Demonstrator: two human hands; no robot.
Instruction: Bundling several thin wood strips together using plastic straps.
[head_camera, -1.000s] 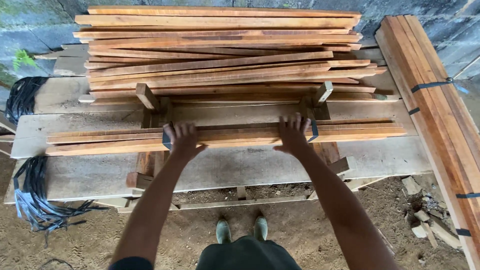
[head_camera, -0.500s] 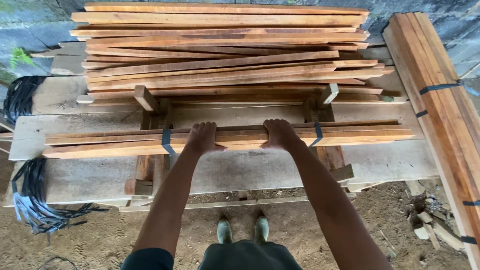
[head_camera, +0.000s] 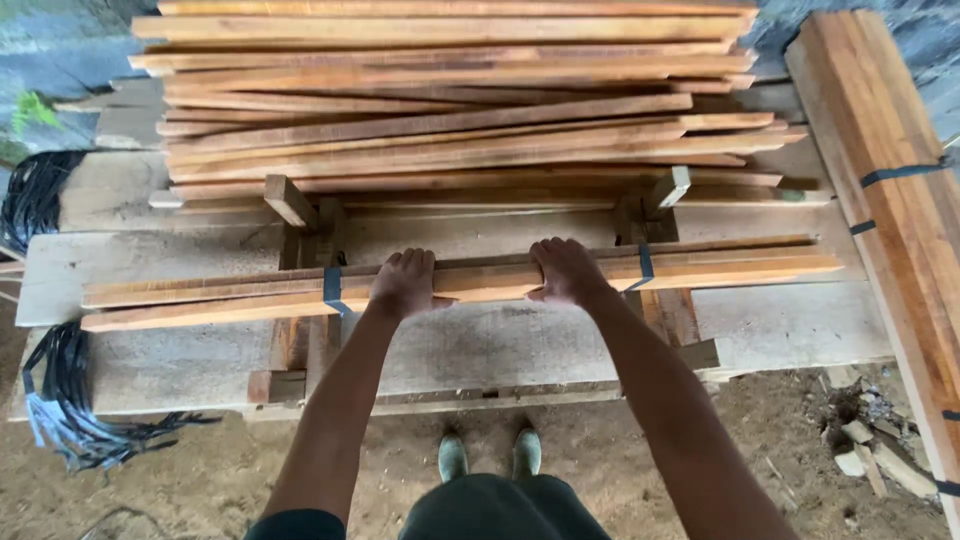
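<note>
Hands grip the strapped bundle of wooden slats (head_camera: 470, 282) near its middle: the left hand (head_camera: 405, 283) and the right hand (head_camera: 567, 270) sit close together between the two dark straps, likely so the long load balances evenly on either side. On both, the fingers curl over the far edge of the bundle and close on it, knuckles up, thumbs hidden beneath. The left strap (head_camera: 332, 290) and right strap (head_camera: 645, 266) bind the slats into one unit, which is why a central hold seems enough. The bundle lies crosswise on a wooden jig (head_camera: 290, 205) of upright posts set on the pale plank table (head_camera: 790, 325), the posts probably there to keep slats squared while they are tied. Behind it a loose stack of slats (head_camera: 450, 100) waits; to the right lies a finished strapped bundle (head_camera: 890, 150), set aside lengthwise. Black strapping coils (head_camera: 65, 400) hang at the table's left end, within reach.
</note>
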